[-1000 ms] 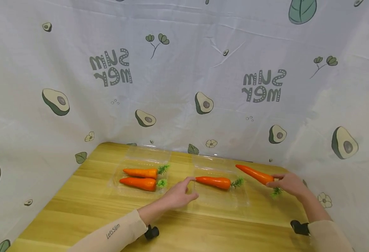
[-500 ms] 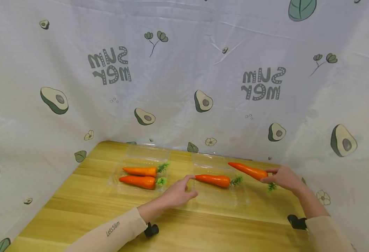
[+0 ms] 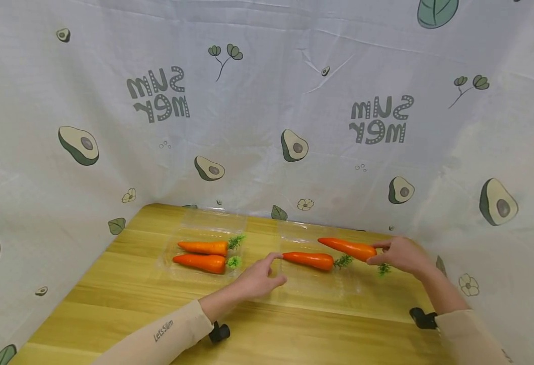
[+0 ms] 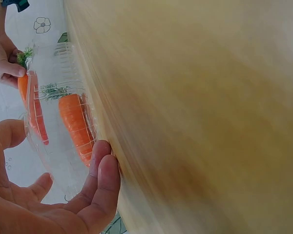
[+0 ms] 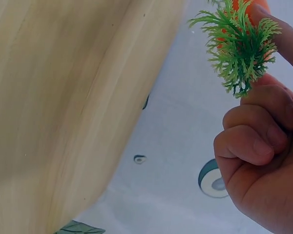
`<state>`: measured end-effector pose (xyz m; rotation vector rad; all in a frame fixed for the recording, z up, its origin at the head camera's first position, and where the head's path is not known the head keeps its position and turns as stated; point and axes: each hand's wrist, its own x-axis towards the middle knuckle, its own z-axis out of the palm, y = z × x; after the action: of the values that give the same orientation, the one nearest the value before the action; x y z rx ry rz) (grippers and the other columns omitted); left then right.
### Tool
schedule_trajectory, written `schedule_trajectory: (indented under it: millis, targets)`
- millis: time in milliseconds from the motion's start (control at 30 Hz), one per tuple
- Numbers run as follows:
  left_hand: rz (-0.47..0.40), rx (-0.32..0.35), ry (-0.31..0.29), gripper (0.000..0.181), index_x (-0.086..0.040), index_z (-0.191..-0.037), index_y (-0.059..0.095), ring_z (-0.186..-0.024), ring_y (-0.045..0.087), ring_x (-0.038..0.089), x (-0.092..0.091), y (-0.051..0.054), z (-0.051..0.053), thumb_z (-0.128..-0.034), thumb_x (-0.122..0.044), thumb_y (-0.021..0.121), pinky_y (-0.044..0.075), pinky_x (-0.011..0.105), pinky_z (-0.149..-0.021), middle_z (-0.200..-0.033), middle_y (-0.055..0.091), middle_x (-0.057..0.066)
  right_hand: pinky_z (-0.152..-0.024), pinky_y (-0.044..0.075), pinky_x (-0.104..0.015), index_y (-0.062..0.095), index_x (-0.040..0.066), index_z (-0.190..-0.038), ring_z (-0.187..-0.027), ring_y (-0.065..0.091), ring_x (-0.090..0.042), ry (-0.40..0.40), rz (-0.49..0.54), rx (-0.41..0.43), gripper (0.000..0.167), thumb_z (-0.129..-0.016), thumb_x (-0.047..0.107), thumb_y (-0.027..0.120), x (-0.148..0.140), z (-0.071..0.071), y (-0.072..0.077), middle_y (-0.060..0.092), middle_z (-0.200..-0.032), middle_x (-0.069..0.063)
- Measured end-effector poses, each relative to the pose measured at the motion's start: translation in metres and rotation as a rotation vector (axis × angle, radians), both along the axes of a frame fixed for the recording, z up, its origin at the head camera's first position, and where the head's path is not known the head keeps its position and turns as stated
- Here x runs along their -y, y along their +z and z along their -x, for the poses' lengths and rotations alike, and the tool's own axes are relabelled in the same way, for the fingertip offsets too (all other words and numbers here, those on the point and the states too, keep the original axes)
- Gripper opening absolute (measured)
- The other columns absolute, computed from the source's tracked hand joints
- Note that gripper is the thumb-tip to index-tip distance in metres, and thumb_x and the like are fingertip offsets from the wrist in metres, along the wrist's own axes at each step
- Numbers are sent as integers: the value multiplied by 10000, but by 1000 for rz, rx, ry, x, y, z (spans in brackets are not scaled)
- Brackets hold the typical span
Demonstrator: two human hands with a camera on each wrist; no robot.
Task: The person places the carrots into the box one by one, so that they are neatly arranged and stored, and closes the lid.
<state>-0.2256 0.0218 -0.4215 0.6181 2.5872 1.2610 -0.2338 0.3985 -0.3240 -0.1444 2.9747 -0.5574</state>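
My right hand (image 3: 396,253) pinches an orange carrot (image 3: 346,247) near its leafy end, its tip pointing left. That carrot is raised over the right clear plastic container (image 3: 312,289). In the right wrist view its green leaves (image 5: 241,48) hang beside the thumb, and the other fingers are curled. Inside the right container lies another carrot (image 3: 310,260), leaves to the right. My left hand (image 3: 255,281) is at that container's left end, index finger extended by the carrot's tip. In the left wrist view the left hand's fingers (image 4: 107,180) are fairly straight beside the clear plastic.
A second clear container (image 3: 171,276) on the left holds two carrots (image 3: 200,263) side by side, leaves to the right. Both lids (image 3: 214,220) lie folded back towards the patterned curtain (image 3: 249,116). The wooden table (image 3: 112,304) extends in front of the containers.
My right hand has moved left with the carrot, from beside the right container to above it. My left hand and the other carrots have stayed in place.
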Motion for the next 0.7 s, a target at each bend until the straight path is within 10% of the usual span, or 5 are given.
schedule_trajectory:
  millis: [700]
  targets:
    - [2, 11, 8, 634, -231, -1511, 426, -919, 579, 199, 0, 0, 1, -954, -424, 661, 479, 402, -722, -1083, 617, 76, -666, 434, -321, 701, -35, -1222, -742, 535, -168, 156, 54, 71, 546, -793, 276, 836, 51, 9, -7, 736, -1010, -113]
